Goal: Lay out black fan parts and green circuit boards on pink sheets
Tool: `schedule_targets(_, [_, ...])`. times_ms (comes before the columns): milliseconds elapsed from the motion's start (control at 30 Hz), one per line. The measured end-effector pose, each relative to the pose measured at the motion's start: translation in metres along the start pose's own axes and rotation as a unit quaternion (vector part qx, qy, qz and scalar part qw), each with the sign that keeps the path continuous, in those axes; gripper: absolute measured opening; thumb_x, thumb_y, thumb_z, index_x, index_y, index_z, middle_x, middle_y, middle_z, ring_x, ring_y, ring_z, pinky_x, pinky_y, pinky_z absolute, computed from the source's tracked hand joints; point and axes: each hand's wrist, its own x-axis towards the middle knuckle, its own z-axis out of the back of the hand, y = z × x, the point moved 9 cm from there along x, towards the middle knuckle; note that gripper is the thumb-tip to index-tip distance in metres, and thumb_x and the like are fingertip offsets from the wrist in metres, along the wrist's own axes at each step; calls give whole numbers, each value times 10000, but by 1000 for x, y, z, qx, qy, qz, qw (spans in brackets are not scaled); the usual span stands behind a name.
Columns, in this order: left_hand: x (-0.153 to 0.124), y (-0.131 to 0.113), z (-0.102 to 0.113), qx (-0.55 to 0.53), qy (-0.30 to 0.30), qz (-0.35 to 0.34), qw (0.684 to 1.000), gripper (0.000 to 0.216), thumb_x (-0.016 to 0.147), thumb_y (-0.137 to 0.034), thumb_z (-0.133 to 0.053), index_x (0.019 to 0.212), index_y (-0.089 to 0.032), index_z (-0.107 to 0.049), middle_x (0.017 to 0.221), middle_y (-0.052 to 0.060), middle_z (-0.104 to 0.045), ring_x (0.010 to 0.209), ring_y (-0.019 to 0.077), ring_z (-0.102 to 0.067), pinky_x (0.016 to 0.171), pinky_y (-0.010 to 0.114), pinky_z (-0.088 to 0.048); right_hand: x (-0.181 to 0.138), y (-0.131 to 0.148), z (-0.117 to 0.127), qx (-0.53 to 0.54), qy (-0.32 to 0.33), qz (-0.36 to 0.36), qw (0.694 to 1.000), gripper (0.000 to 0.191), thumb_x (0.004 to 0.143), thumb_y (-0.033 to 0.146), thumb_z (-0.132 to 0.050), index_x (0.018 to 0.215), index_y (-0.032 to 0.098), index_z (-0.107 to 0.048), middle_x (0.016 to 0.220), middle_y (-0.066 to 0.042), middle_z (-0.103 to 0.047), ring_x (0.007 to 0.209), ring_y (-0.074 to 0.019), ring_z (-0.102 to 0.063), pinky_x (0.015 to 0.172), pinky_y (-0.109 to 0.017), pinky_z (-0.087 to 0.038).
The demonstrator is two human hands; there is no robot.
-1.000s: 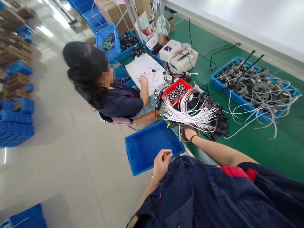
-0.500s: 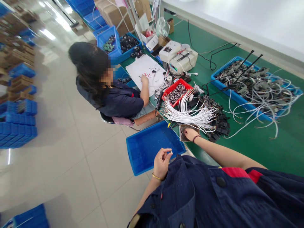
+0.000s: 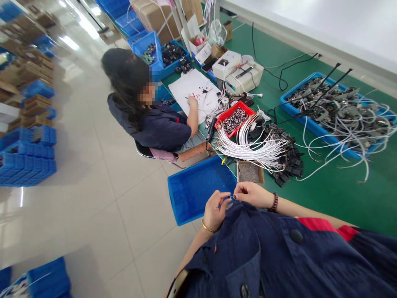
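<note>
My left hand (image 3: 214, 210), with a gold bangle at its wrist, pinches a small black-and-white part between thumb and fingertips. My right hand (image 3: 252, 194), wearing a dark beaded bracelet, meets it with fingertips pressed together; whatever they hold is too small to make out. Both hands are close to my body, above the near edge of a blue tray (image 3: 176, 203). Just beyond my right hand stands a small cardboard box (image 3: 249, 173) of tiny grey pieces. A red bin (image 3: 228, 133) holds many small black-and-white parts.
White cables (image 3: 257, 151) with black connectors lie in a bundle on the green table (image 3: 335, 198). A blue tray of grey cabled parts (image 3: 344, 111) sits at the right. A co-worker (image 3: 149, 111) sits at the left, by a white sheet (image 3: 182, 89).
My right hand has left the cardboard box and come to my left hand's fingertips. The left hand still pinches the small part. The whole view has shifted slightly.
</note>
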Motion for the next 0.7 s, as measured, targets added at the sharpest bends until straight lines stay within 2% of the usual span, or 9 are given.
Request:
schedule_targets(133, [2, -3, 0, -2, -5, -18, 1000, 215, 959, -329, -540, 964, -166, -679, 614, -26, -505, 597, 131, -468, 580, 238, -386, 4, -4, 2, -15, 3, -7, 1000, 237, 783, 395, -641, 753, 163, -599, 664, 9, -558, 599, -115, -463, 554, -225, -354])
schedule_targets(367, [2, 0, -3, 9, 15, -4, 1000, 270, 963, -378, -517, 957, -169, -688, 633, -8, -524, 599, 137, -482, 580, 248, -401, 4, -6, 5, -10, -8, -18, 1000, 206, 771, 350, -676, 733, 157, -611, 665, 8, -582, 605, -108, -480, 554, -220, -364])
schedule_targets(500, [2, 1, -3, -14, 18, 7, 1000, 268, 957, -383, -524, 948, -177, -695, 626, -2, -540, 601, 142, -488, 582, 253, -409, 6, -13, -10, 142, 54, -60, 987, 388, 659, 459, -817, 741, 161, -584, 613, 37, -573, 556, -93, -497, 513, -202, -373])
schedule_targets(600, [0, 0, 0, -32, 3, 0, 999, 274, 957, -392, -527, 936, -178, -696, 623, 0, -559, 592, 140, -494, 570, 251, -413, 5, -20, -27, 291, 97, -114, 945, 548, 531, 478, -921, 820, 155, -585, 653, 32, -621, 573, -89, -559, 527, -179, -418])
schedule_targets(700, [-5, 2, -2, -30, -2, -7, 1000, 288, 963, -408, -514, 927, -190, -698, 666, 19, -616, 604, 144, -523, 577, 255, -435, 7, -27, -38, 363, 107, -126, 917, 583, 494, 422, -963, 851, 143, -596, 676, 23, -638, 582, -77, -584, 557, -163, -446])
